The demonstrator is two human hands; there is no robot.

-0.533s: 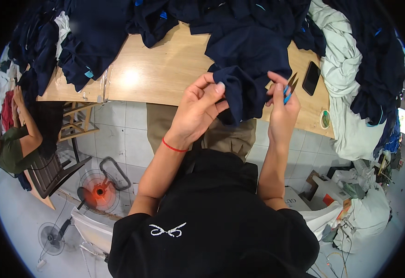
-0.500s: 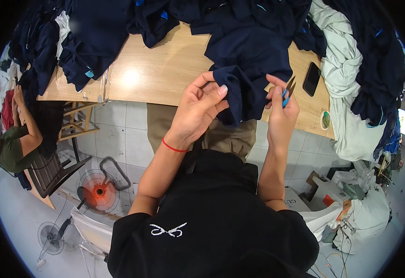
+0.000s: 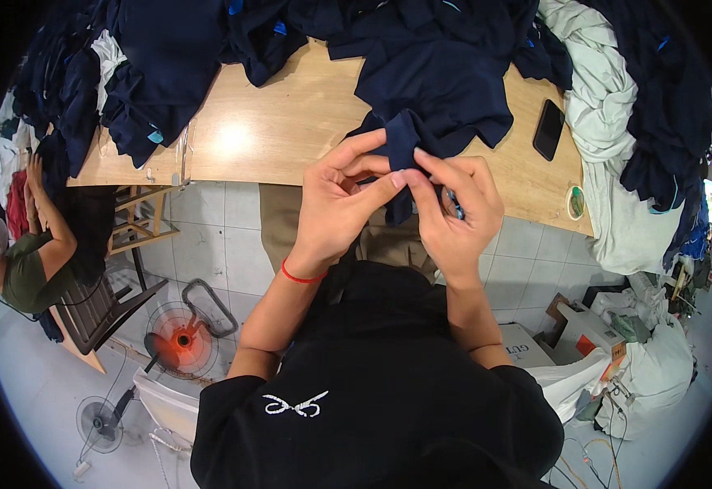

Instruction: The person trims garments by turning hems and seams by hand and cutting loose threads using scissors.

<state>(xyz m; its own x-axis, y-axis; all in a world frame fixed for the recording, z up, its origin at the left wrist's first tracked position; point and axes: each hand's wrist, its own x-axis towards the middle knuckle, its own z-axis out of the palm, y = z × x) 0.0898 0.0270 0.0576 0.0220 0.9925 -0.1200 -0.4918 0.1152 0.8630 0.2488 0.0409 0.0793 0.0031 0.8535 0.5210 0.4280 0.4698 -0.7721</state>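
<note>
A navy blue garment (image 3: 431, 88) lies across the table's front edge, one end lifted into a narrow fold between my hands. My left hand (image 3: 333, 200), with a red cord round its wrist, is closed on the left side of that fold. My right hand (image 3: 463, 218) pinches the fold's right side between thumb and forefinger. Tucked in the right palm, behind the curled fingers, is a small pair of blue-handled snips (image 3: 457, 205); their blades are mostly hidden.
On the wooden table (image 3: 266, 122) lie heaps of navy garments (image 3: 160, 57), a black phone (image 3: 548, 130) and a bundle of pale cloth (image 3: 604, 106). A small round container (image 3: 574, 202) is at the right edge. One person (image 3: 38, 253) works at far left, near a fan (image 3: 180, 341).
My right hand has moved left to the cloth and now pinches it. The snips, earlier pointing up from that hand, have turned into the palm. The fold now stands higher.
</note>
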